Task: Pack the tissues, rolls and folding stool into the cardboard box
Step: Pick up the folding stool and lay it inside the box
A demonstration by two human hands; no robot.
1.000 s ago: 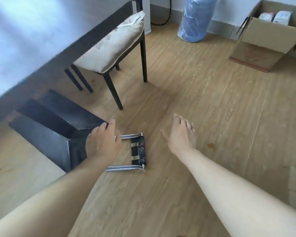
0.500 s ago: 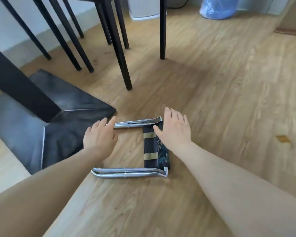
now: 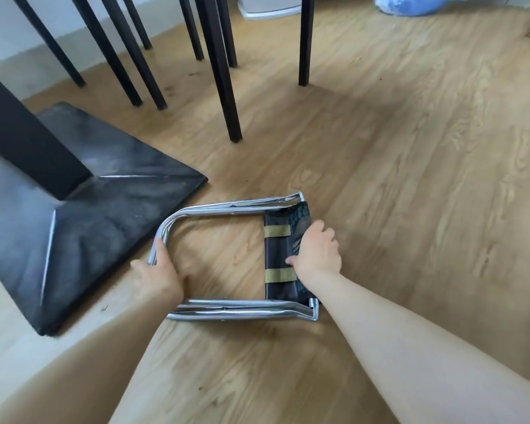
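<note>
The folding stool (image 3: pixel 227 208) lies folded flat on the wooden floor: a chrome tube frame with a dark fabric seat and tan straps at its right end. My left hand (image 3: pixel 158 276) is closed around the curved left end of the frame. My right hand (image 3: pixel 317 250) grips the fabric seat edge from the right. The cardboard box, tissues and rolls are out of view.
A black table base (image 3: pixel 83 221) with its thick column lies just left of the stool. Black chair legs (image 3: pixel 224 71) stand behind it. A blue plastic-wrapped bundle (image 3: pixel 407 3) and a white appliance base (image 3: pixel 270 9) sit at the far wall.
Both hands have come down and closed on the stool, the left on the frame's bend, the right on the fabric seat. My view has dropped lower and closer to the floor.
</note>
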